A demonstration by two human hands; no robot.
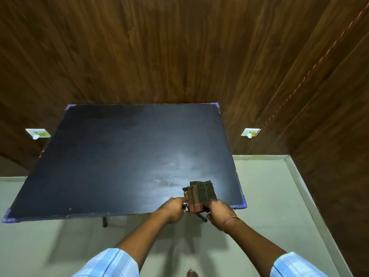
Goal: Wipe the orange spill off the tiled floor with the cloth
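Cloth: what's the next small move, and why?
Probably lift the cloth off the table and bring it down toward the floor. Both the left hand and right hand grip it, folded, over the table's near edge, and no orange spill shows in this view.

Cloth [202, 193] at the table's [119, 156] near right edge, between left hand [174, 211] and right hand [219, 215]; left socket [38, 133] and right socket [250, 133] flank the table.

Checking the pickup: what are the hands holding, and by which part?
The folded cloth: the left hand pinches its near left corner, the right hand grips its near right side.
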